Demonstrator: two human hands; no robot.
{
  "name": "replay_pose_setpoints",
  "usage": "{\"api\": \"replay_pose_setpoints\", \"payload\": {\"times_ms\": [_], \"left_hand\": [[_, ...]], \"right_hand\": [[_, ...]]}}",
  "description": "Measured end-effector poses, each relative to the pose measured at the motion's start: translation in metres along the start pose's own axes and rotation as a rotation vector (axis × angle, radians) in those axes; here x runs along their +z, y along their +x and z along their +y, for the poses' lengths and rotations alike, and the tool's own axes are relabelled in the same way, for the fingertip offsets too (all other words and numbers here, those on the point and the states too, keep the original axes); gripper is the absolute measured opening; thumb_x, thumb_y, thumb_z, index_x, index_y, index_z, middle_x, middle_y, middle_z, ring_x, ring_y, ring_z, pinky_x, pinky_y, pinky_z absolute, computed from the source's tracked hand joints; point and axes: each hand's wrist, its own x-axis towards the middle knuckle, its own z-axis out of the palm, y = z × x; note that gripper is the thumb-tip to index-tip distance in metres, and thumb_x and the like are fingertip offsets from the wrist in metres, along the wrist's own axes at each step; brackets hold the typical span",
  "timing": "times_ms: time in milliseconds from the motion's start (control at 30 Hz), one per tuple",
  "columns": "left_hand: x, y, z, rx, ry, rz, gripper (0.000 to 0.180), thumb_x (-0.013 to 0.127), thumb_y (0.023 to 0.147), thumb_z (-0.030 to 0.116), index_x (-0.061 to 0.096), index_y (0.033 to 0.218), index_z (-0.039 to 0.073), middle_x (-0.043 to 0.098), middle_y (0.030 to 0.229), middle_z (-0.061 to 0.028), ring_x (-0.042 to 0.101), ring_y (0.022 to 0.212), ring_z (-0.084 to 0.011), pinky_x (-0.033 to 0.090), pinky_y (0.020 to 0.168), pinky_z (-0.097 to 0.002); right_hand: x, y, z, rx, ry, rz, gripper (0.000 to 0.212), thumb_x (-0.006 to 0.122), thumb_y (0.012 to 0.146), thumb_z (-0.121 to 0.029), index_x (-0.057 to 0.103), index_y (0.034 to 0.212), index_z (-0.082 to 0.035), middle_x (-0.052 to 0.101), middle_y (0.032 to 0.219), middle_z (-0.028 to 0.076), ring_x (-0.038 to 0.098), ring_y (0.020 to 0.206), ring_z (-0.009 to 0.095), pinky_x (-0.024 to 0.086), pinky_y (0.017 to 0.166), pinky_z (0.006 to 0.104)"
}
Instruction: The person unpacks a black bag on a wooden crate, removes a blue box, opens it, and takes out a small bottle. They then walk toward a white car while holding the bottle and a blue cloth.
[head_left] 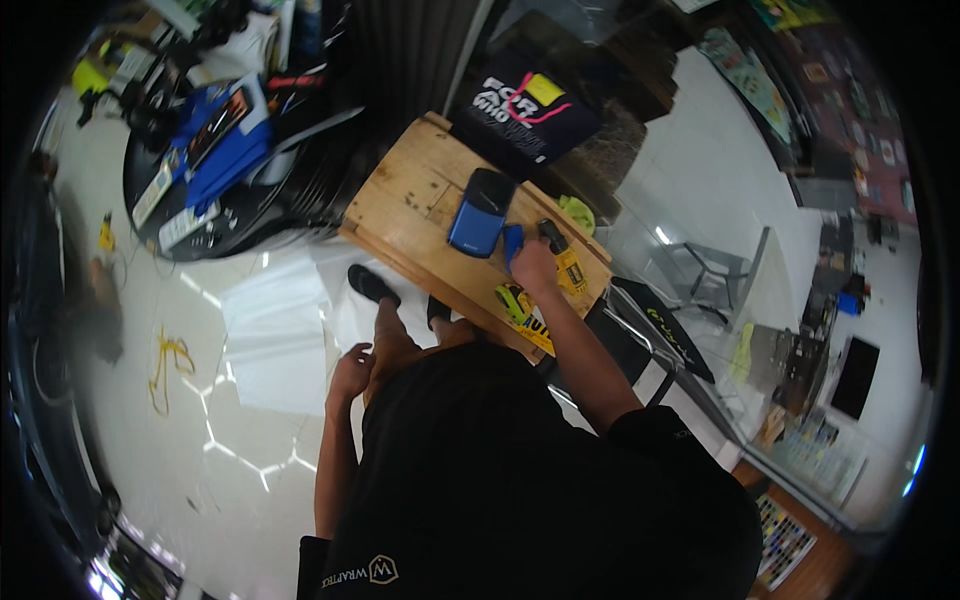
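On the wooden table my right hand (535, 266) has its fingers closed at the lower end of a small flat blue piece (513, 241), its exact kind unclear. Just left of it lies a blue box-like case (478, 226) with a dark upper part. A yellow and black tool (568, 268) rests to the right of the hand. Nearer to me are a lime-green and black item (514, 302) and a yellow printed packet (536, 332). My left hand (350, 373) hangs beside my thigh, holding nothing, its fingers loosely apart.
The wooden table (400, 205) has raised edges. A dark printed bag (520, 115) stands beyond it, and a green cloth (577, 213) lies at its far edge. To the left are a round black stand (270, 215) with blue cloths and tools, white sheeting (275, 340) and a yellow strap (165, 365).
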Motion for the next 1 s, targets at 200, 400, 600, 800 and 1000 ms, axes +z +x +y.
{"api": "replay_pose_setpoints", "payload": {"times_ms": [200, 400, 600, 800, 1000], "left_hand": [[-0.045, 0.036, 0.023, 0.193, 0.082, -0.052, 0.035, 0.065, 0.100, 0.023, 0.067, 0.129, 0.003, 0.075, 0.103, -0.0238, 0.075, 0.096, -0.0356, 0.056, 0.084, -0.0423], [-0.120, 0.054, 0.137, 0.397, 0.012, 0.198, 0.034, 0.060, 0.103, 0.020, 0.065, 0.131, 0.002, 0.074, 0.103, -0.0200, 0.073, 0.095, -0.0316, 0.056, 0.083, -0.0381], [-0.124, 0.035, 0.189, 0.477, -0.262, 0.177, 0.032, 0.059, 0.104, 0.012, 0.063, 0.134, 0.001, 0.074, 0.113, -0.0152, 0.070, 0.103, -0.0225, 0.055, 0.088, -0.0341], [-0.123, -0.005, 0.240, 0.554, -0.361, 0.225, 0.030, 0.059, 0.103, 0.008, 0.064, 0.132, 0.003, 0.072, 0.116, -0.0125, 0.068, 0.104, -0.0198, 0.054, 0.087, -0.0319], [-0.139, 0.002, 0.277, 0.715, -0.327, 0.508, 0.042, 0.068, 0.094, 0.003, 0.061, 0.135, 0.004, 0.062, 0.133, -0.0177, 0.062, 0.121, -0.0293, 0.051, 0.097, -0.0360]], "right_hand": [[-0.143, 0.044, -0.074, -0.201, 0.377, 0.435, 0.019, 0.069, 0.090, -0.013, 0.070, 0.106, -0.003, 0.074, 0.098, 0.016, 0.070, 0.093, 0.041, 0.056, 0.083, 0.0499], [-0.190, 0.131, -0.091, -0.391, -0.202, 0.609, 0.025, 0.073, 0.087, -0.017, 0.067, 0.111, -0.009, 0.069, 0.111, 0.010, 0.059, 0.109, 0.035, 0.050, 0.094, 0.0476], [-0.199, 0.117, -0.118, -0.592, -0.173, 0.565, 0.015, 0.075, 0.087, -0.017, 0.066, 0.094, -0.008, 0.069, 0.098, 0.007, 0.059, 0.101, 0.030, 0.045, 0.086, 0.0457], [-0.219, 0.078, -0.162, -0.826, -0.068, 0.584, 0.012, 0.074, 0.087, -0.014, 0.067, 0.095, -0.008, 0.068, 0.096, 0.007, 0.060, 0.106, 0.031, 0.042, 0.089, 0.0437], [-0.214, 0.073, -0.188, -1.151, 0.040, 0.413, 0.012, 0.071, 0.088, -0.011, 0.068, 0.099, -0.008, 0.066, 0.099, 0.006, 0.058, 0.120, 0.030, 0.045, 0.095, 0.0444]]}}
